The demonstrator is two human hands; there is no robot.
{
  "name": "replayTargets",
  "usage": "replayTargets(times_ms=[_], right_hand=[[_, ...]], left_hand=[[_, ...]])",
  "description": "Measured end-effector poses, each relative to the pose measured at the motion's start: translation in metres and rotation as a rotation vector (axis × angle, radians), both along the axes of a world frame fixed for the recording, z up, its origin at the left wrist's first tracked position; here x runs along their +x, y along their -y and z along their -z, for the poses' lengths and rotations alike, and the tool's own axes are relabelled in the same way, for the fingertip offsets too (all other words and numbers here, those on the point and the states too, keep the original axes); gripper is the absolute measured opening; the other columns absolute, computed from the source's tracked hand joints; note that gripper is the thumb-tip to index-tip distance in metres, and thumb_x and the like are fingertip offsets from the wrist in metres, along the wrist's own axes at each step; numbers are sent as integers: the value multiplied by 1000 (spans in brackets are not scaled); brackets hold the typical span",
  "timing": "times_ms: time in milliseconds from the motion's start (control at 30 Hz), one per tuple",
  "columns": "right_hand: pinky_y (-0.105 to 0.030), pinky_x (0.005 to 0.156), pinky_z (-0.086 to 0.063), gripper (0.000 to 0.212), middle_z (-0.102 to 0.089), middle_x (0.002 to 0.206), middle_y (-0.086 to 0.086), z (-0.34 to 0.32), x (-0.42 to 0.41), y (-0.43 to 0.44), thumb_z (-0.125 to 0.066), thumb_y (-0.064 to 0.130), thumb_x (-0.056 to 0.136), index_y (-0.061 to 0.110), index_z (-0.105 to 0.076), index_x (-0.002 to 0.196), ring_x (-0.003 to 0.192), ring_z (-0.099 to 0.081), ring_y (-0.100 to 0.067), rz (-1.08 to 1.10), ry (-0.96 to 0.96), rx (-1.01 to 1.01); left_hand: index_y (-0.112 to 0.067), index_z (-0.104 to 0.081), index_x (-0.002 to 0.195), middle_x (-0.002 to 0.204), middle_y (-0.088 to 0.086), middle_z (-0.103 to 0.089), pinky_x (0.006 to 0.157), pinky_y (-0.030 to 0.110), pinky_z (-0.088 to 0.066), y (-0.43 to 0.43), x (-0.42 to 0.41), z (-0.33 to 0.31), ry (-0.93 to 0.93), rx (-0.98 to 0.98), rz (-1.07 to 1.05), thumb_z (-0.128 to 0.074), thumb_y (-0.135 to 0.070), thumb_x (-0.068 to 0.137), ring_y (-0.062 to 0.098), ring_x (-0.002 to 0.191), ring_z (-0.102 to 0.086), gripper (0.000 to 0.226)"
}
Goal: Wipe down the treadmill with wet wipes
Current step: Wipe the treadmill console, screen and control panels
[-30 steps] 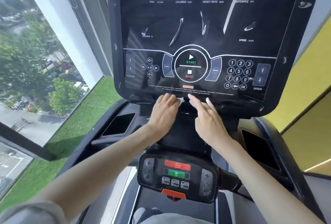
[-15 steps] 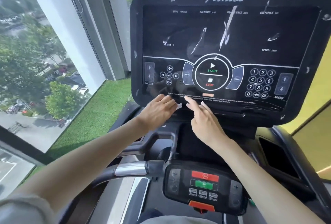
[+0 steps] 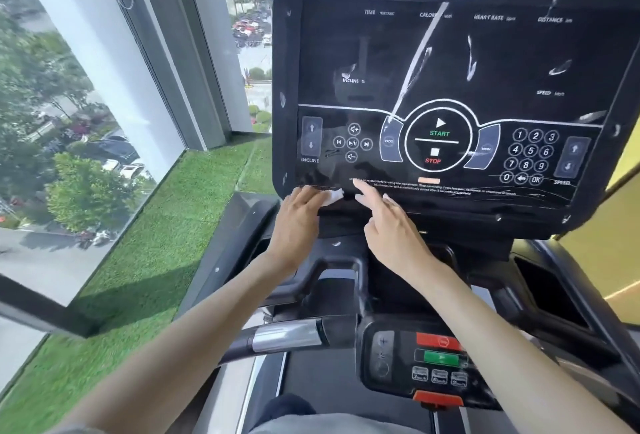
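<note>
Your left hand point(image 3: 298, 215) lies with fingers flat and together on the white wipe point(image 3: 333, 196) at the lower left edge of the treadmill console point(image 3: 287, 52). Your right hand point(image 3: 391, 225) holds nothing, fingers spread, index tip on the console too. Press evenly and sweep in long overlapping strokes, then work up over the streaked screen point(image 3: 502, 62), light over the buttons point(image 3: 439, 133).

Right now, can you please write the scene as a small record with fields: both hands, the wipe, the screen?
left hand: fingers straight, presses the wet wipe on the lower edge of the console
right hand: index finger stretched to the same edge, beside the wipe
wet wipe: white, mostly under the left fingers
console: black, screen dark, with white streaks
</note>
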State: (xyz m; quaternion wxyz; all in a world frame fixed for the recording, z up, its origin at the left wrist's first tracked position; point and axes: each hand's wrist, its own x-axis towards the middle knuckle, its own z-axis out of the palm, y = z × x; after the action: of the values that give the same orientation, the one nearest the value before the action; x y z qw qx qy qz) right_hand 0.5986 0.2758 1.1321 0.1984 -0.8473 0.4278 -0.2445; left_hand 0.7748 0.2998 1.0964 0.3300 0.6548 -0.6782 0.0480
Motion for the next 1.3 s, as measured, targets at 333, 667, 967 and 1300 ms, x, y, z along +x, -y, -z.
replayTargets(times_ms=[333, 667, 967, 1300], right_hand=[[-22, 116, -10, 71, -54, 137, -9, 4, 34, -7, -38, -12, 82, 16, -29, 147, 130, -40, -18, 29, -23, -10], [-20, 116, -7, 75, -56, 134, -8, 6, 50, -8, -38, -12, 77, 16, -28, 147, 129, -43, -16, 115, -27, -10], [-15, 113, -8, 75, -63, 125, -9, 11, 60, -10, -40, -14, 71, 12, -39, 141, 123, -48, -18, 209, 3, -75], [-31, 100, -31, 65, -61, 116, -5, 6, 69, -6, -44, -8, 75, 14, -47, 135, 108, -49, -25, 217, -120, -146]], left_hand=[[-13, -60, 130, 94, 8, -56, 81, 29, -44, -14, 5, -2, -437, 145, -80, -33, 18, 83, 25, 92, -54, 63], [-2, -67, 106, 93, 8, -56, 76, 28, -40, -23, 13, 9, -492, 223, -91, -32, 20, 78, 27, 90, -51, 50], [-7, -71, 105, 96, 14, -68, 73, 21, -48, -24, 34, 10, -376, 646, 258, -36, 18, 77, 20, 89, -59, 52], [-5, -64, 121, 113, 9, -63, 79, 27, -43, -7, 108, -34, -498, 609, 87, -33, 9, 90, 24, 104, -56, 46]])
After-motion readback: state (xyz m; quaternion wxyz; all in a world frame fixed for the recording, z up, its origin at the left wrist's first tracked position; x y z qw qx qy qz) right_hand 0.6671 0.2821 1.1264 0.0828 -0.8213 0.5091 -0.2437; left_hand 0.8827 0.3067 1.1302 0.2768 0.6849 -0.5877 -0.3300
